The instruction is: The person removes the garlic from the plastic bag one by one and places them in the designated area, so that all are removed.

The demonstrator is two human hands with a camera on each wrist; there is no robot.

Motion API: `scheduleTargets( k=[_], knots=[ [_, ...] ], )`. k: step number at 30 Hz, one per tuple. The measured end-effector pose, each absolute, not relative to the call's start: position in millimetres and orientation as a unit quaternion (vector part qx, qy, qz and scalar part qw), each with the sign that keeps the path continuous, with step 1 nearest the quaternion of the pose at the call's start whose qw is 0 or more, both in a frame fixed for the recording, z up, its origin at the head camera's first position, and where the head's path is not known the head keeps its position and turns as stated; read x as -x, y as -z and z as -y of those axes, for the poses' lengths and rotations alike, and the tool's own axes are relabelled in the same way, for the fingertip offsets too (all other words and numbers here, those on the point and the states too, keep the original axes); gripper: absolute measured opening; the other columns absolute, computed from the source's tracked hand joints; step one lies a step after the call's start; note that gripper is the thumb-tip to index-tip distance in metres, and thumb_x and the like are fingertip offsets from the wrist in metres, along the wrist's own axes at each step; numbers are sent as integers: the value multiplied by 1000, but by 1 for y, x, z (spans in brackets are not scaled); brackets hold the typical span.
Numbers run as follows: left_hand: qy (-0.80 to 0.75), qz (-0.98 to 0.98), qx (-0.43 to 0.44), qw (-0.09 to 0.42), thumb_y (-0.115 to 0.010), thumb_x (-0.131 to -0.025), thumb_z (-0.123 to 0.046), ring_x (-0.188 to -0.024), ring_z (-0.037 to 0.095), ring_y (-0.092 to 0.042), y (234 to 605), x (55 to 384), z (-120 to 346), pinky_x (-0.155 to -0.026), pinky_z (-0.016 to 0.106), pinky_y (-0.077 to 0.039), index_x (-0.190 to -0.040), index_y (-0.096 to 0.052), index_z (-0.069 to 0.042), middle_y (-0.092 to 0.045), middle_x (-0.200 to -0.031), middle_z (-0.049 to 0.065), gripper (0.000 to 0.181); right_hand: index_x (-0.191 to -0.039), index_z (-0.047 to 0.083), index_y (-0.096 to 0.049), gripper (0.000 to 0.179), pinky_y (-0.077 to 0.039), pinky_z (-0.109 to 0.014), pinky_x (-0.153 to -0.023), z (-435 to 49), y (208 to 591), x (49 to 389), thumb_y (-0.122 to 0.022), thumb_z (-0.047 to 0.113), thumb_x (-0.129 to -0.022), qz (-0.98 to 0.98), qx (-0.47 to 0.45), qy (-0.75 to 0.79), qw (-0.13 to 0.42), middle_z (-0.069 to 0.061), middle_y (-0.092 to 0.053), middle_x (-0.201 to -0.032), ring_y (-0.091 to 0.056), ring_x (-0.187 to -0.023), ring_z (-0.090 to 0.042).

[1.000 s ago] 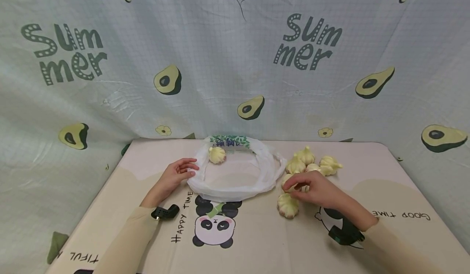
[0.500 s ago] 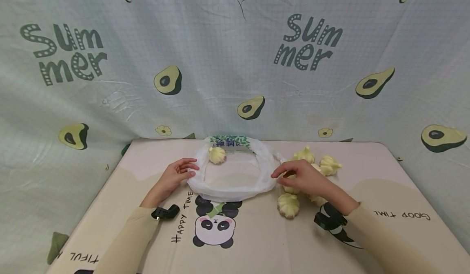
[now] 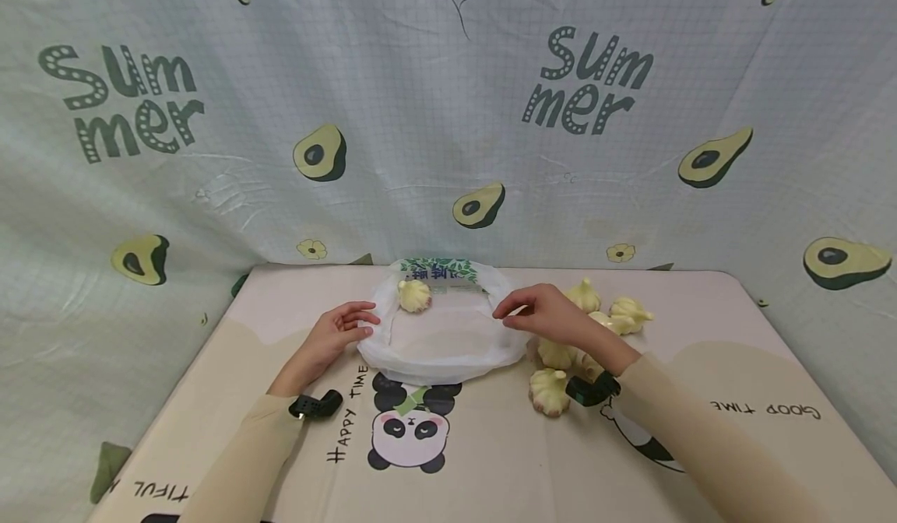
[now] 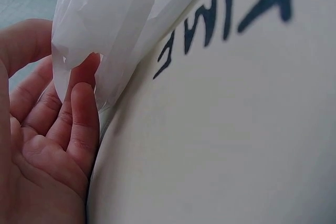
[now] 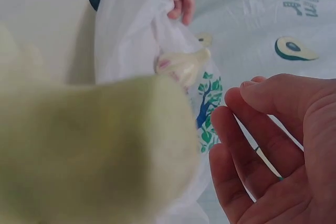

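A white plastic bag [image 3: 441, 369] lies on the table with its mouth spread into a ring. One garlic bulb [image 3: 415, 296] sits inside that ring, at its back left. My left hand [image 3: 336, 340] holds the bag's left edge, fingers curled at the thin plastic [image 4: 121, 19]. Over the bag's right rim hovers my right hand [image 3: 543, 317], its fingers loosely bent and nothing between them, as the right wrist view [image 5: 273, 145] shows. Several more garlic bulbs lie in a group below and right of this hand, including a front one [image 3: 549, 392]; the forearm partly hides them.
A pale tablecloth [image 3: 483, 461] with panda prints covers the table. Behind it hangs a curtain [image 3: 392, 79] printed with avocados. In the right wrist view, a blurred pale bulb-like shape [image 5: 94, 150] fills the left foreground.
My right hand has moved left and away from me, from the garlic bulbs to the bag's right rim. My left hand and the bulb in the bag have stayed put.
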State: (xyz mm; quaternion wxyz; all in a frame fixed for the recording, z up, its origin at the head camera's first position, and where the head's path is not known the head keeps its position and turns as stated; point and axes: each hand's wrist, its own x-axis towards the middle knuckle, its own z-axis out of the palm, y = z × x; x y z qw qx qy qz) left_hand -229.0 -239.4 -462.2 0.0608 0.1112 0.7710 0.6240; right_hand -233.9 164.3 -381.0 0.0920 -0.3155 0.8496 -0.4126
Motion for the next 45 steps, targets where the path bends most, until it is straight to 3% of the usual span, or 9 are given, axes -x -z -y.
scheduleTargets(
  k=[9,15,33,45],
  knots=[
    [-624,-771,-115,58,-67,-93,-1,-101,10,-61,464,230,240,-86,17,-46,-137,-50,7,-61,-121,29,48,-106,2,-75,15,-52,-36,-82,-146,385,253,-68,7,-93,-846,309,423,97,-16,-72,-105,-66,-91,-18],
    [-624,-770,-116,58,-67,-93,-1,-101,10,-61,463,229,239,-86,18,-45,-137,-51,6,-61,-121,29,47,-107,3,-75,16,-52,-34,-82,-133,386,264,-68,9,-94,-849,296,424,106,-7,-72,-104,-64,-95,-18],
    [-625,-770,-114,59,-66,-93,-1,-102,11,-61,461,230,236,-86,18,-46,-137,-50,6,-61,-122,29,48,-107,3,-75,16,-53,-33,-79,-112,379,271,-69,9,-94,-836,301,440,131,-13,-72,-107,-65,-93,-18],
    [-626,-770,-113,59,-67,-93,-2,-101,10,-61,461,229,238,-86,17,-45,-137,-50,7,-61,-122,30,48,-110,4,-75,18,-52,-34,-83,-96,380,281,-68,11,-94,-844,269,442,141,-7,-72,-107,-66,-96,-18]
  ],
)
